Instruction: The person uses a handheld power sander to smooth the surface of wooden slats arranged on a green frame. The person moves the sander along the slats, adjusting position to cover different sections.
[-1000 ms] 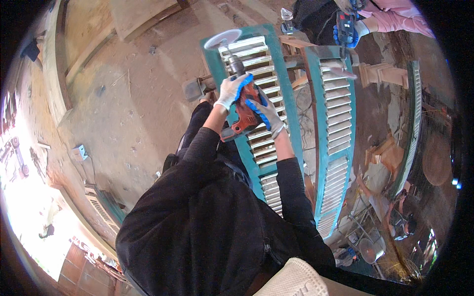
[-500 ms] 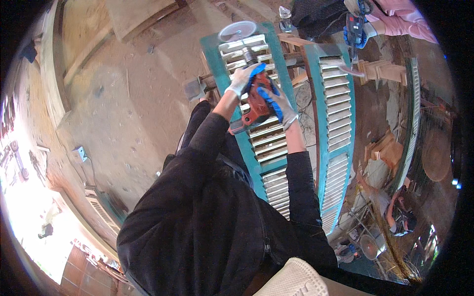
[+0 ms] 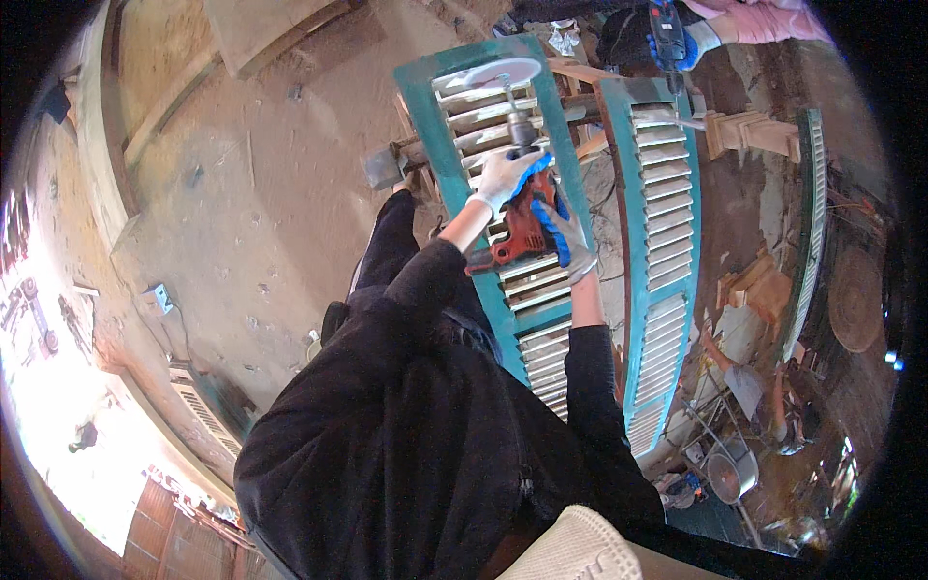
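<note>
Both of my hands wear white gloves with blue palms and are closed around a red power drill. My left hand wraps its front, just behind the chuck. My right hand grips the body farther back, on the right side. From the chuck a shaft runs out to a round pale disc, blurred as if spinning. The disc lies over the top slats of a teal louvered shutter; whether it touches them I cannot tell.
A second teal shutter lies to the right on wooden supports. At upper right a co-worker's gloved hand holds a dark power tool. Another person is at lower right, near a round fan-like object.
My hands and the drill have shifted right, and the disc has moved right and slightly nearer across the shutter's top. The co-worker's tool has moved left.
</note>
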